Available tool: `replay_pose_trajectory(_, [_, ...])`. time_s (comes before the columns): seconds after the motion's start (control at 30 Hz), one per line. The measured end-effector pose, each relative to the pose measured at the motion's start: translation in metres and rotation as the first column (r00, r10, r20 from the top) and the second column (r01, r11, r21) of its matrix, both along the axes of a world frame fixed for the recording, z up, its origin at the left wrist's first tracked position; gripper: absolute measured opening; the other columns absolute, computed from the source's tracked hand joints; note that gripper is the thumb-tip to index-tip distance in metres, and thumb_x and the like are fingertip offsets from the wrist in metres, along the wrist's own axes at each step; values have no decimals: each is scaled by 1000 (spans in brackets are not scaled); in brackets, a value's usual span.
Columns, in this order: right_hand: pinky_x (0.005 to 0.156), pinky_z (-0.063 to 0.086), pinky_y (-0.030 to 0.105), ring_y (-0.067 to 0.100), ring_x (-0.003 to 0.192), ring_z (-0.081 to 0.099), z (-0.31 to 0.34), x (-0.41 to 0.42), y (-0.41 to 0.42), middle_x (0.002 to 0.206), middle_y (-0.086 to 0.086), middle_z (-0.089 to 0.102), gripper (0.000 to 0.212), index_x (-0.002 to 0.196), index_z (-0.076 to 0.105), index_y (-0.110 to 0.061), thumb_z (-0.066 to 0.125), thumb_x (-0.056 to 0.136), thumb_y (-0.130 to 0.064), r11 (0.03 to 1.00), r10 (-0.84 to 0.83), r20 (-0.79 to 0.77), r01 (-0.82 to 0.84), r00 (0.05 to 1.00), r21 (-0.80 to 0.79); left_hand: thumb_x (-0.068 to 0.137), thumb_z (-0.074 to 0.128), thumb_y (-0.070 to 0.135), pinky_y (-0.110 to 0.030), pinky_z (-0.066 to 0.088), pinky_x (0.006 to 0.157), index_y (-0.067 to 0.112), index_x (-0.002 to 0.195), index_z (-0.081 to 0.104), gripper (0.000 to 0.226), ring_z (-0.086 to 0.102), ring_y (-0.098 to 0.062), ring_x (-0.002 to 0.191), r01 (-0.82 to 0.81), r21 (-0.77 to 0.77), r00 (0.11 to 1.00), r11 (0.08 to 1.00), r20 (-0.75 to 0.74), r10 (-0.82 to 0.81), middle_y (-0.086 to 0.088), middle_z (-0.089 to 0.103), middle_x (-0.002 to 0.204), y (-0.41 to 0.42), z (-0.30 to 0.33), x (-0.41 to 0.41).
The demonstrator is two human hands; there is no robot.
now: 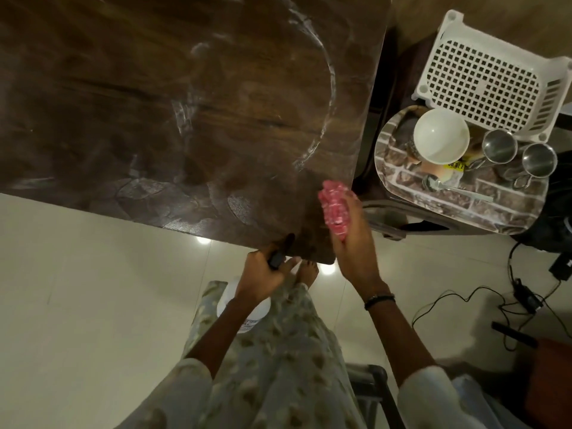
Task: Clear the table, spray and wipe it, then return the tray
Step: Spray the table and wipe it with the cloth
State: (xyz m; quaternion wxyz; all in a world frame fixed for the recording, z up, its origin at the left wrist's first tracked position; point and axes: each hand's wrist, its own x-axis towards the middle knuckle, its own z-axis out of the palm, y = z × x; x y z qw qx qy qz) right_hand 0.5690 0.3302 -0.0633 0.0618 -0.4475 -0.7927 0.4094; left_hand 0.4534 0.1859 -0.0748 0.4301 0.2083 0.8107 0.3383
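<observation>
Brick-patterned tray carries bowl, two steel cups; hands grip pink cloth, spray bottle.

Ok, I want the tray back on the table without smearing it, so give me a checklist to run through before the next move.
1. Table cleared of items: ok.
2. Table dry: not ok, wet streaks show.
3. Right hand free: not ok, it grips the pink cloth.
4. Left hand free: not ok, it holds the spray bottle.
5. Tray within reach: cannot tell; it rests beside the table.
6. Load steady: cannot tell; white bowl sits atop something, two steel cups stand upright.
</observation>
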Motion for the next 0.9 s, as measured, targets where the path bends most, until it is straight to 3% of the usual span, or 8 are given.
replay_pose_trajectory(0.07, [117,14,58,33,146,10,-30,5,-7,158,10,21,79,150,23,-18,32,89,-68,926,339,265,-370,902,73,76,76,26,-9,38,54,13,107,68,34,54,6,49,-48,14,998,999,-51,49,16,56,56,-11,0,-8])
replay_pose_trajectory(0.13, [114,3,60,40,145,5,-46,6,-13,158,10,17,99,150,24,-19,16,77,-85,882,407,373,-464,834,76,78,75,22,-2,35,53,13,116,65,40,52,9,48,-83,34,994,996,-63,85,14,55,60,-18,2,-16])
replay_pose_trajectory(0.23, [113,5,61,42,144,12,-54,-6,-17,157,11,21,95,149,27,-19,12,79,-83,917,294,428,-378,855,125,80,72,22,-1,34,52,22,128,54,51,48,7,47,-72,69,994,995,-75,78,17,54,62,-22,4,-25])
replay_pose_trajectory(0.33, [113,0,58,40,145,9,-59,-32,-25,159,8,17,84,150,24,-26,21,83,-77,956,180,460,-264,869,124,80,72,23,-6,36,55,17,122,60,44,50,5,47,-97,94,991,991,-86,105,11,59,63,-24,4,-32])
replay_pose_trajectory(0.47, [115,4,59,37,145,10,-63,-42,-51,159,5,18,76,150,22,-33,35,86,-72,897,322,425,-416,846,148,78,74,22,-6,36,52,13,95,69,20,51,2,46,-196,126,976,972,-71,206,7,62,63,-21,6,-42])
replay_pose_trajectory(0.6, [114,16,62,35,145,12,-67,4,-49,157,6,24,75,149,27,-30,36,87,-71,884,329,415,-431,848,179,79,73,20,-4,37,53,5,86,68,18,53,3,49,-195,148,977,970,-53,205,10,59,62,-14,11,-47])
replay_pose_trajectory(0.8, [116,5,59,39,145,7,-71,-23,-9,159,8,18,79,149,26,-26,30,85,-72,933,129,471,-267,873,240,80,73,20,-5,37,52,3,82,65,19,51,-1,47,-166,145,983,975,-55,176,0,61,65,-19,8,-50])
replay_pose_trajectory(0.9, [113,0,57,39,144,11,-71,-50,-26,159,8,18,79,149,25,-27,31,84,-71,925,151,467,-290,871,243,79,73,24,-5,36,53,6,86,67,20,51,0,47,-171,123,980,978,-79,182,1,63,67,-23,4,-51])
